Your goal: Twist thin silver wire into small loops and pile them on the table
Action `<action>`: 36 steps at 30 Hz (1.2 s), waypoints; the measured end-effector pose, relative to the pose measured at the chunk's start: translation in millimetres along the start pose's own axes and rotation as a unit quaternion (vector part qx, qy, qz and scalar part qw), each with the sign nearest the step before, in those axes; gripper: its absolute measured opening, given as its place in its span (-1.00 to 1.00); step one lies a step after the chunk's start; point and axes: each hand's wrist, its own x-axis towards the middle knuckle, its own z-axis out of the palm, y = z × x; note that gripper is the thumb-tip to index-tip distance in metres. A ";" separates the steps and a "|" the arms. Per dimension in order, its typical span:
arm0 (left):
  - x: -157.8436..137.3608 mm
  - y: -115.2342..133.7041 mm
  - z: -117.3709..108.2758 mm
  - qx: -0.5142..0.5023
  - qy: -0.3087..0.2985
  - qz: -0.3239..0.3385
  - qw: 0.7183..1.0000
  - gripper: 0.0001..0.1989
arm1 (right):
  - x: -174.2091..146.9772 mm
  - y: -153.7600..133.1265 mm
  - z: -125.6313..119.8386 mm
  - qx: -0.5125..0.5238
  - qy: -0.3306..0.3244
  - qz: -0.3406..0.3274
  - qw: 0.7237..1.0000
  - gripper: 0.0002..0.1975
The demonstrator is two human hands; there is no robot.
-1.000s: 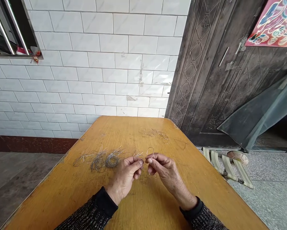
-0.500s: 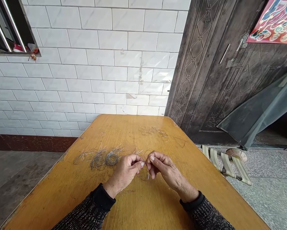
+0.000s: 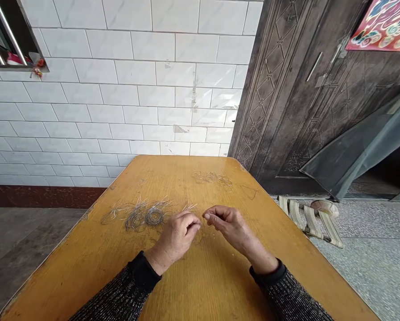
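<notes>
My left hand [image 3: 179, 234] is closed in a pinch over the middle of the table, thumb against forefinger, on a thin wire [image 3: 200, 240] that is barely visible. Close by on the right, my right hand [image 3: 231, 229] pinches the same fine wire between thumb and fingertip. A small gap separates the two hands. Just beyond my left hand lies a coiled bundle of grey wire [image 3: 154, 216], with a second wire bundle [image 3: 135, 218] beside it. Looser wire strands [image 3: 116, 213] spread farther left. Some wire ends [image 3: 190, 207] poke out behind my left fingers.
On the far part of the wooden table [image 3: 166, 174] lie loose curled wires [image 3: 215, 178] and a single bent strand [image 3: 249, 191]. A white tiled wall [image 3: 136, 93] stands behind. To the right are a dark carved door [image 3: 286, 111], a curtain [image 3: 356, 151] and a striped folding stool [image 3: 310, 219].
My hands have moved slightly apart, and the fingers of my right hand have drawn in. The view has shifted a little. The wire bundles lie as before.
</notes>
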 end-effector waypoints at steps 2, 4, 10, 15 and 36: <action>0.9 2.0 -1.7 -0.008 -0.036 -0.030 0.999 -0.87 | -0.2 -0.4 1.1 0.010 0.003 0.003 1.000 -0.72; 1.8 2.3 -3.4 -0.041 -0.080 -0.067 0.994 -0.86 | -0.6 -2.1 3.1 0.045 0.006 0.019 0.999 -0.70; 0.7 -7.2 -2.0 -0.203 -0.153 -0.166 0.953 -0.81 | -1.2 -1.3 7.9 0.097 -0.006 0.026 0.995 -0.66; 0.4 -9.1 -0.2 -0.237 -0.153 -0.177 0.943 -0.79 | -1.9 1.7 9.2 0.094 -0.028 0.002 0.995 -0.66; 2.1 -11.2 1.2 -0.330 -0.045 -0.225 0.916 -0.78 | 1.3 6.8 10.1 0.190 -0.071 0.056 0.978 -0.68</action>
